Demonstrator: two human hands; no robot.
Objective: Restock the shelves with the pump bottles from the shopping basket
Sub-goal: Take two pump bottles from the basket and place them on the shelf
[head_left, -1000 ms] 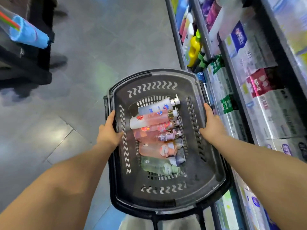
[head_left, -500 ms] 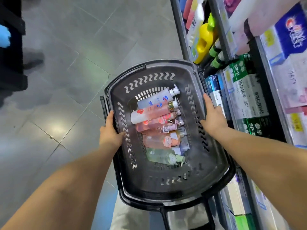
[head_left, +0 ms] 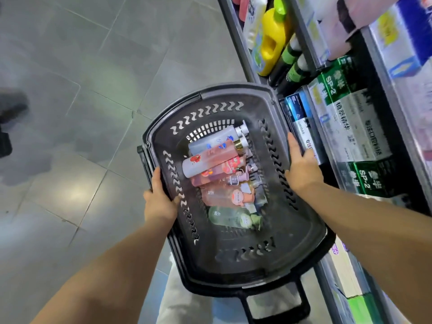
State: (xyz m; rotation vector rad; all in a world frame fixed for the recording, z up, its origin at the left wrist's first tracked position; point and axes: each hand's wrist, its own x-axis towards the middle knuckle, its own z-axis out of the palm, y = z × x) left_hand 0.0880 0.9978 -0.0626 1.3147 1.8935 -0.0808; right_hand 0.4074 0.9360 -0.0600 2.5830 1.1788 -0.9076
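Shop aisle as I see it: grey tiled floor (head_left: 88, 66) on the left, stocked shelving (head_left: 236, 40) on the right.

Looking down, I see large grey tiles with thin pale joints, and soft patches of overhead light reflected on them. The grey metal shelf edges run away diagonally. On them I make out a yellow jug (head_left: 272, 40) with a green cap, dark bottles (head_left: 288, 63) just beside it, and green-and-white boxes (head_left: 350, 118) marked SP-2.

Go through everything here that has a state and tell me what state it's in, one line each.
Shopping basket: carried by both side rims, loaded.
Pump bottles: lying on their sides in the basket, none taken out.
Left hand: gripping the left rim.
Right hand: on the right rim.
Shelves: stocked with boxes.
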